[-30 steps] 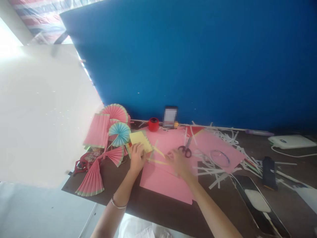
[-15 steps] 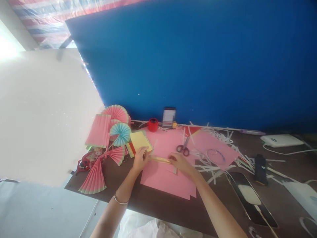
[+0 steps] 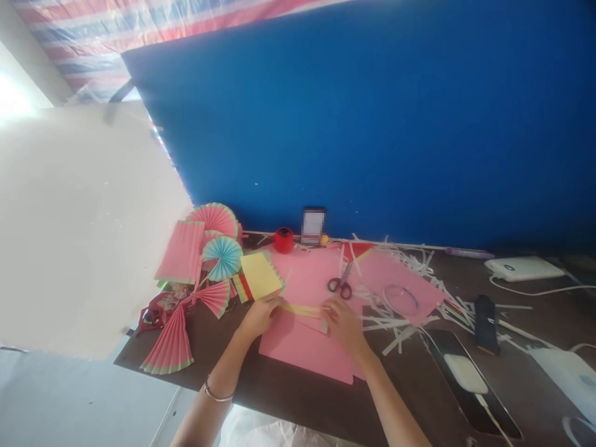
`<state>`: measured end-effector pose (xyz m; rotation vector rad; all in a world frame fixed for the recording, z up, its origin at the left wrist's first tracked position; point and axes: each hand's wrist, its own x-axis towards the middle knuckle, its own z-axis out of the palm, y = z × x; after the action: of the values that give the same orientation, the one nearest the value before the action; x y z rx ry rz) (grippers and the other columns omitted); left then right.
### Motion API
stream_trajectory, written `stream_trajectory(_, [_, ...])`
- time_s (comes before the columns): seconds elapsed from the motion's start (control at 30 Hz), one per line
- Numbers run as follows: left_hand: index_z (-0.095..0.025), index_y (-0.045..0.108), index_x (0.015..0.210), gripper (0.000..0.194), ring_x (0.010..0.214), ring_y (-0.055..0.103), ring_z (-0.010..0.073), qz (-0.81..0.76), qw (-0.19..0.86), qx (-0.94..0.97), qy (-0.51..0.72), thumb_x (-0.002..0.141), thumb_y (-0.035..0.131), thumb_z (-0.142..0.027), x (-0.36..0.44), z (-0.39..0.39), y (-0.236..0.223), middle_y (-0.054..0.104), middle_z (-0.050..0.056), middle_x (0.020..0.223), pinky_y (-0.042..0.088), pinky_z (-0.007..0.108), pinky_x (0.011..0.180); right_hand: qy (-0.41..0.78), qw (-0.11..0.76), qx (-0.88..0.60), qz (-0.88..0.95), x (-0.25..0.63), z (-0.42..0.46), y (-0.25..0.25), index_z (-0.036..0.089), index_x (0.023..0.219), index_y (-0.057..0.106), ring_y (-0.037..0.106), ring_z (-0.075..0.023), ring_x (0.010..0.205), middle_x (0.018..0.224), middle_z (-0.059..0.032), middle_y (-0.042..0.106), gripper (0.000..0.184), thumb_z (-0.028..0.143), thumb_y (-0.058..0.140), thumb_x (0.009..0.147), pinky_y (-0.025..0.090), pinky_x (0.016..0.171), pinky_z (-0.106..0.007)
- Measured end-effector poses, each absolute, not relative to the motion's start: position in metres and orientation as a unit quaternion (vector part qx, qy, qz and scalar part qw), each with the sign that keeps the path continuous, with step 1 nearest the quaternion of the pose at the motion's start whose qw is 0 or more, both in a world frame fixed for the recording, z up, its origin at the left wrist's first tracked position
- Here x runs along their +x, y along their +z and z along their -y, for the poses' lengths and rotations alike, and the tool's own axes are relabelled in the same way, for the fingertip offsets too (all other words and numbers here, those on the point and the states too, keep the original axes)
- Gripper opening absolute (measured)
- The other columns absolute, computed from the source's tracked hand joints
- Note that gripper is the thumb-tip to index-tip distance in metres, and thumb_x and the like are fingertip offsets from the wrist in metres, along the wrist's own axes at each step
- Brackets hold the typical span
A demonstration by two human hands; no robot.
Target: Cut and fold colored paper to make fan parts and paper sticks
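Observation:
A narrow yellow paper strip (image 3: 302, 309) spans the space between my hands, above pink paper sheets (image 3: 305, 351). Its left end is pinched by my left hand (image 3: 264, 315), its right end by my right hand (image 3: 342, 321). Both hands are closed, with the fingertips partly hidden. Just beyond my left hand lies a yellow sheet (image 3: 261, 276) with a red band at its left side. Scissors (image 3: 341, 285) with dark handles rest on the pink paper beyond my right hand.
Folded pink paper fans (image 3: 170, 341) and a blue pleated fan (image 3: 222, 257) lie at the left. A red tape roll (image 3: 284, 240) stands at the back. White paper scraps (image 3: 395, 329), a phone (image 3: 470, 385) and a white power bank (image 3: 524, 268) are on the right.
My right hand has turned, its fingers now at the strip's right end. My left hand has flattened lower over the left end. The whole view has shifted slightly.

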<state>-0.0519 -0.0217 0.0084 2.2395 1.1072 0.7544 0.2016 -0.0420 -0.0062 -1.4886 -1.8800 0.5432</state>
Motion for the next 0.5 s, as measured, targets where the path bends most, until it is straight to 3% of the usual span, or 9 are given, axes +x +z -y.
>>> stream_trajectory(0.3, [-0.023,0.059,0.111,0.057,0.098,0.060,0.0192,-0.409,0.222,0.854,0.233,0.067,0.037,0.007,-0.044,0.026,0.000,0.064,0.004,0.108,0.049,0.034,0.087,0.193,0.365,-0.563,0.716,0.212,0.064,-0.023,0.021,0.097,0.060,0.055,-0.0220,0.098,0.101,-0.0079,0.063,0.025,0.015,0.042,0.081,0.042,0.090,-0.042])
stream_trajectory(0.5, [-0.022,0.062,0.107,0.043,0.103,0.058,0.0172,-0.411,0.278,0.811,0.309,0.075,0.044,0.001,-0.044,0.022,-0.005,0.063,0.005,0.109,0.046,0.033,0.092,0.192,0.376,-0.577,0.699,0.212,0.063,-0.025,0.020,0.092,0.061,0.056,-0.0232,0.096,0.097,-0.0083,0.064,0.020,0.019,0.044,0.081,0.042,0.089,-0.044])
